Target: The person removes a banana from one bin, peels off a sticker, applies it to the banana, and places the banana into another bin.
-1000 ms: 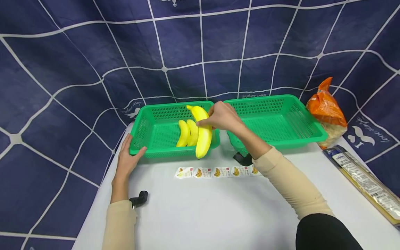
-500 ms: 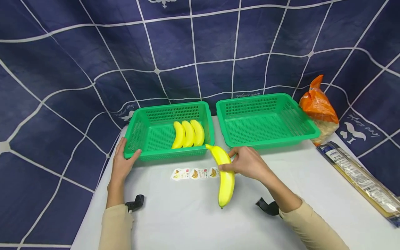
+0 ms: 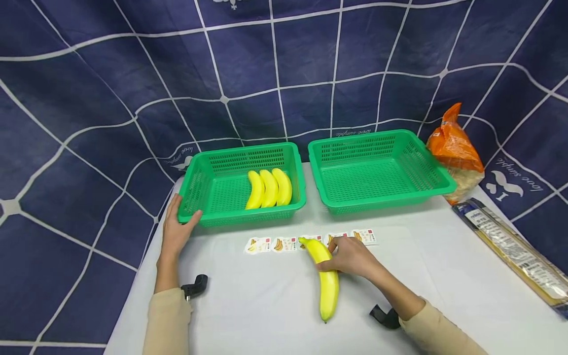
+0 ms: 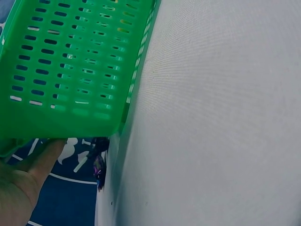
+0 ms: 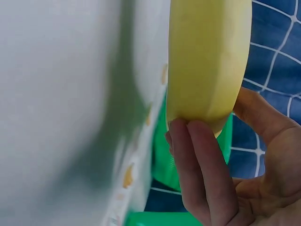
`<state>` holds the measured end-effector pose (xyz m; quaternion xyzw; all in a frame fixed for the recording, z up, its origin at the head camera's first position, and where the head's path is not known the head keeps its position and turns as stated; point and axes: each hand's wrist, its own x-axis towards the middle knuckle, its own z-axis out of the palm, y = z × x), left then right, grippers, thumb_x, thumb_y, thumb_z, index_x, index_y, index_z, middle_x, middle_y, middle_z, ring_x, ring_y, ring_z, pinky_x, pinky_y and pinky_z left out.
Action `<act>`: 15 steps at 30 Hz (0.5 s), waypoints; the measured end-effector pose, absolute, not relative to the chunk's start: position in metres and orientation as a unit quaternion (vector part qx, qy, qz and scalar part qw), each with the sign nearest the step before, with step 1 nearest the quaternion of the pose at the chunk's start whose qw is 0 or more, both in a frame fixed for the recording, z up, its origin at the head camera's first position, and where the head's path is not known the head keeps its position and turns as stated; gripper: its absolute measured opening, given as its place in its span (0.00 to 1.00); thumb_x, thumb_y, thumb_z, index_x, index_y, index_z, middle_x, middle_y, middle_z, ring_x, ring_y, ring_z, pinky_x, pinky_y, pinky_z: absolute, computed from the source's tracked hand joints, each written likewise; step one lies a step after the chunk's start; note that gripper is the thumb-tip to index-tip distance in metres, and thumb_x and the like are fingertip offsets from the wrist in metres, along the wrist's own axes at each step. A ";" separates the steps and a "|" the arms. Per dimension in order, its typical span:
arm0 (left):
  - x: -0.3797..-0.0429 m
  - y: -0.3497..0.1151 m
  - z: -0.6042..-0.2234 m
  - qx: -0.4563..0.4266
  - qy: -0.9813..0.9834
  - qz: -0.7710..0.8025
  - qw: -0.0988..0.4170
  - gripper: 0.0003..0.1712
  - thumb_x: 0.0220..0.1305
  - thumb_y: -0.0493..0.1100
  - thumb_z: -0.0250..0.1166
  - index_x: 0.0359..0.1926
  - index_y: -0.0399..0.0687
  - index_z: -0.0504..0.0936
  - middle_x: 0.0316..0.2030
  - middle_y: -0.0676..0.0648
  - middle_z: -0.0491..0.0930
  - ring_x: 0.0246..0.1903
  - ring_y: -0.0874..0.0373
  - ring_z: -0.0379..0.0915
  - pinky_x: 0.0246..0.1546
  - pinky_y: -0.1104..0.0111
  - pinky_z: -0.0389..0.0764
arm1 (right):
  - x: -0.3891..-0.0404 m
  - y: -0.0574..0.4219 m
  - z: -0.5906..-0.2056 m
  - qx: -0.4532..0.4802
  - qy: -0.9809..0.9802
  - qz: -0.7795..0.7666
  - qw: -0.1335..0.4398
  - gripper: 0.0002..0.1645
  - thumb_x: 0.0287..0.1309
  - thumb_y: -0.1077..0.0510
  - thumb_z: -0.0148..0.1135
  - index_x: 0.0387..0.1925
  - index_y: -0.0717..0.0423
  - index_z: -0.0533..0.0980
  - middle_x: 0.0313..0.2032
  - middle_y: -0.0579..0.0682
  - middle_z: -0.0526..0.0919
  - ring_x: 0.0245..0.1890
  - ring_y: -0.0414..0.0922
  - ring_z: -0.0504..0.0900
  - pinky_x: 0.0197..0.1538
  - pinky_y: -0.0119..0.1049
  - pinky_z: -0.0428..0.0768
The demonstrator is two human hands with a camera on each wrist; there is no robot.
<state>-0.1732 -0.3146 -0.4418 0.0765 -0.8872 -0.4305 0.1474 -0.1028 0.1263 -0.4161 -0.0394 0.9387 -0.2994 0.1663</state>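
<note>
My right hand [image 3: 352,256] pinches a yellow banana [image 3: 329,291] between thumb and fingers in front of the baskets. In the right wrist view, this banana [image 5: 207,56] is over the white tabletop, its shadow beside it. My left hand [image 3: 175,230] rests at the front left corner of the left green basket [image 3: 244,217], fingers straight along its side and thumb at the front rim. The left wrist view shows the thumb [image 4: 47,160] against the green basket [image 4: 66,117]. Three bananas [image 3: 269,189] lie side by side in that basket's right part.
A second green basket [image 3: 381,202] stands to the right, with nothing seen in it. A row of banana-picture stickers [image 3: 284,244] lies before the baskets. On the right are an orange-topped bag [image 3: 457,153] and a long flat package [image 3: 514,251]. A dark blue patterned cloth [image 3: 306,59] hangs behind.
My right hand has brought the banana out of the left basket, toward me and down to the front of the sticker row. The left hand has stayed at its basket corner.
</note>
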 end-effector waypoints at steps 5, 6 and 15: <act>-0.175 -0.313 -0.445 0.075 -0.881 -0.438 0.160 0.49 0.62 0.53 0.66 0.77 0.51 0.50 0.78 0.53 0.44 0.77 0.50 0.37 0.75 0.47 0.45 | -0.099 0.129 -0.425 -0.037 0.934 -0.304 0.184 0.30 0.31 0.41 0.80 0.32 0.56 0.80 0.27 0.47 0.79 0.27 0.43 0.73 0.27 0.33 0.69; -0.175 -0.313 -0.445 0.076 -0.880 -0.439 0.163 0.49 0.62 0.53 0.66 0.77 0.51 0.50 0.78 0.53 0.44 0.77 0.50 0.37 0.75 0.47 0.45 | -0.098 0.129 -0.426 -0.036 0.933 -0.304 0.187 0.30 0.31 0.41 0.80 0.33 0.57 0.79 0.27 0.47 0.79 0.26 0.43 0.73 0.27 0.33 0.69; -0.173 -0.311 -0.443 0.081 -0.875 -0.449 0.165 0.49 0.62 0.52 0.66 0.77 0.50 0.50 0.78 0.50 0.45 0.77 0.50 0.37 0.76 0.48 0.44 | -0.093 0.133 -0.434 -0.025 0.923 -0.322 0.211 0.28 0.33 0.45 0.81 0.32 0.58 0.78 0.22 0.47 0.79 0.19 0.42 0.75 0.23 0.32 0.71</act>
